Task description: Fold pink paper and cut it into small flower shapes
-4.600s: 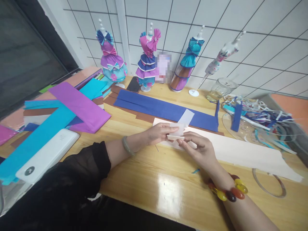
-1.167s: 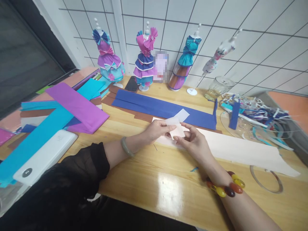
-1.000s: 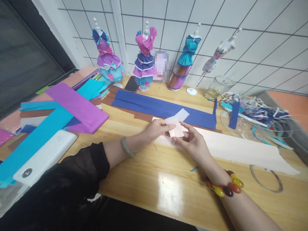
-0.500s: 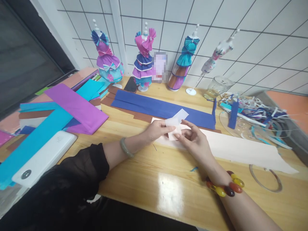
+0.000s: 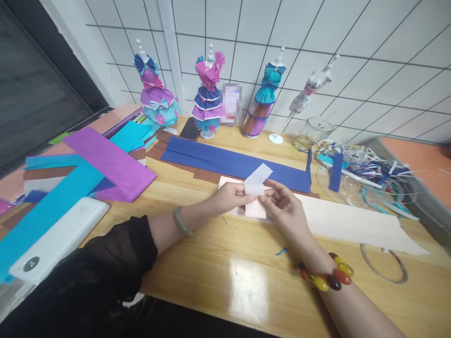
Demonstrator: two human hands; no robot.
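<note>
A small white folded strip [image 5: 255,189] is held between both hands over the pale pink sheet [image 5: 338,217]. My left hand [image 5: 229,197] pinches its left edge with thumb and fingers. On its right edge, the thumb and index finger of my right hand [image 5: 282,202] close in a pinch. One end of the strip points up and right over the long blue strip [image 5: 225,162]; the other hangs straight down below the fingers. Brown material [image 5: 204,177] shows under the blue strip.
Four small mannequins stand along the wall, one a bare patterned form [image 5: 312,89]. At left lie purple [image 5: 112,164] and turquoise strips and a white power bank [image 5: 59,239]. A glass [image 5: 313,134], a pile of scraps [image 5: 369,164] and a ring [image 5: 384,263] are at right.
The white strip's lower part now hangs flatter and lower, and its folded layers are more squared. Both hands stay pinched on it. The view has shifted slightly.
</note>
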